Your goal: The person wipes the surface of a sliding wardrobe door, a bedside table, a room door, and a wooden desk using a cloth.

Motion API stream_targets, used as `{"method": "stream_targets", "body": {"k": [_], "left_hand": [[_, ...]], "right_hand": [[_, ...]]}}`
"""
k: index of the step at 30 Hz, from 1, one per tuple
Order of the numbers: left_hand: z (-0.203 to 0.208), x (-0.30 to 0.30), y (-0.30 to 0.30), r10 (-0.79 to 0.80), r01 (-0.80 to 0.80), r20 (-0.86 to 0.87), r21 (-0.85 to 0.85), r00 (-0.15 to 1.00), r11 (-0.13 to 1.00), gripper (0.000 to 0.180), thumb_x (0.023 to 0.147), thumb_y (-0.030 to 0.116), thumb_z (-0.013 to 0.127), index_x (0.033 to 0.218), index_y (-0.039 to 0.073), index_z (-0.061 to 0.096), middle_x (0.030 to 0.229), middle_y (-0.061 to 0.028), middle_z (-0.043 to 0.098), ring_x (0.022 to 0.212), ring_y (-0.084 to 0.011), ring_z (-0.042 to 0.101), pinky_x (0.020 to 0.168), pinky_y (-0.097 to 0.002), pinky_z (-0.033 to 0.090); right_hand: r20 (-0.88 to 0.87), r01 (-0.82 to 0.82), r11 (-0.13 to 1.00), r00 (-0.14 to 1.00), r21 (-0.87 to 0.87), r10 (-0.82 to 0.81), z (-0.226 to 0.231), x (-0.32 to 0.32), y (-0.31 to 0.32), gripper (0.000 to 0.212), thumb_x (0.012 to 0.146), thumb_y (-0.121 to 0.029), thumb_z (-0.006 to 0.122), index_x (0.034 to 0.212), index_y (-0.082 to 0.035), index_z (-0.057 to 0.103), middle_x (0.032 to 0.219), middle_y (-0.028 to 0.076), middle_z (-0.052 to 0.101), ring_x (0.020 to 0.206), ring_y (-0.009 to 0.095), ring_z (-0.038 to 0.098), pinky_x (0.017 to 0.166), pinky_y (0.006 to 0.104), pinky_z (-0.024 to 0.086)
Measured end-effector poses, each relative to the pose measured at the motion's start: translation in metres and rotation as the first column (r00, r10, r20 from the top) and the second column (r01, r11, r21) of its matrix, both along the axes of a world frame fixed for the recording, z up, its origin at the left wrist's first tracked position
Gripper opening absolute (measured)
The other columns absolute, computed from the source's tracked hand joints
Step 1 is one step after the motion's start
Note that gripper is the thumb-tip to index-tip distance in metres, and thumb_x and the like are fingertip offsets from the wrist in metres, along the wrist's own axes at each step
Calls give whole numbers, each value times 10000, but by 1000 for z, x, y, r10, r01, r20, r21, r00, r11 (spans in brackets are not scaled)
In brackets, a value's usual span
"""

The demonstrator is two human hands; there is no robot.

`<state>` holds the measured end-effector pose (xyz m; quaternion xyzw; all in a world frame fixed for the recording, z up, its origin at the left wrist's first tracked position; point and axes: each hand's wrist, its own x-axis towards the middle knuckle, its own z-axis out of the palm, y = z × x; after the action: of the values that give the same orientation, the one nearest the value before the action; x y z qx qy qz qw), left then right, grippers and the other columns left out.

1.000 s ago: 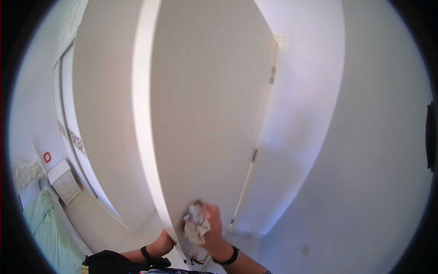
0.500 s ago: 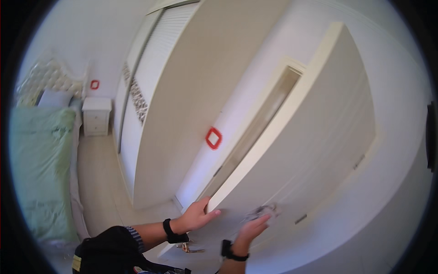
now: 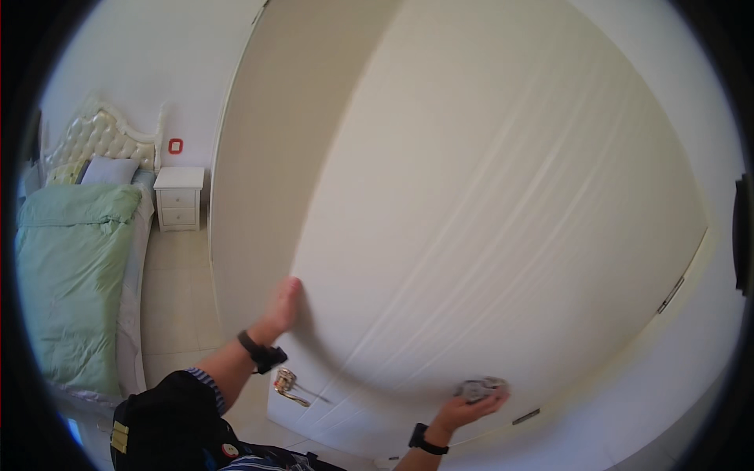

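Clutching a crumpled grey cloth [image 3: 471,388] in the right hand [image 3: 463,411] and resting it against the white door [image 3: 440,196], near a hinge [image 3: 526,417]. Touching the door's edge with the left hand [image 3: 284,308], grip impossible to tell, above a brass handle [image 3: 289,386]. Showing beyond, beside the bed [image 3: 106,135]: a two-drawer nightstand [image 3: 179,201], closed, contents hidden.

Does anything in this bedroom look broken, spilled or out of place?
Nothing stands out as damaged or spilled. The white door looks bowed and slanted, but that's probably the wide lens; the green duvet is only slightly rumpled.
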<state>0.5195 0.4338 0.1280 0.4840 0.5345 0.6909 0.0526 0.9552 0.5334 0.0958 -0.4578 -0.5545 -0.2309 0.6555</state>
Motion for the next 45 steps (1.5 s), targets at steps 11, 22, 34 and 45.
{"method": "stream_targets", "body": {"k": [11,22,34,45], "left_hand": [[-2,-17,61,-83,49,362,101,928,994,640,1139,425,223,1293,-87,575,1266,-133,657,1170,-215,596,1066,-352,441],[1,-13,59,-145,141,-148,-34,978,989,438,1109,331,340,849,23,511,677,-177,488,621,-316,500,597,-460,426],[18,-1,56,-259,280,-196,88,946,956,254,1000,282,545,1045,40,609,960,-249,676,827,-488,638,723,-497,522],[5,-17,80,-146,115,-192,-163,971,980,443,1079,350,349,864,44,585,805,-267,608,755,-518,571,659,-575,445]], "right_hand": [[-108,137,985,986,105,-126,39,81,37,489,1074,-119,455,1531,25,357,1578,270,340,1424,440,408,1149,524,385],[-174,-52,997,983,56,61,125,-141,-16,493,1059,-165,501,1501,36,414,1553,288,349,1421,467,383,1159,541,344],[242,-319,947,916,-42,320,191,-367,-87,602,820,-1,540,1412,-92,603,1538,160,435,1454,498,322,1184,624,285],[551,-216,961,788,-171,275,111,-226,-57,328,887,-97,699,1189,-206,766,1413,95,587,1383,453,449,1131,636,368]]}}
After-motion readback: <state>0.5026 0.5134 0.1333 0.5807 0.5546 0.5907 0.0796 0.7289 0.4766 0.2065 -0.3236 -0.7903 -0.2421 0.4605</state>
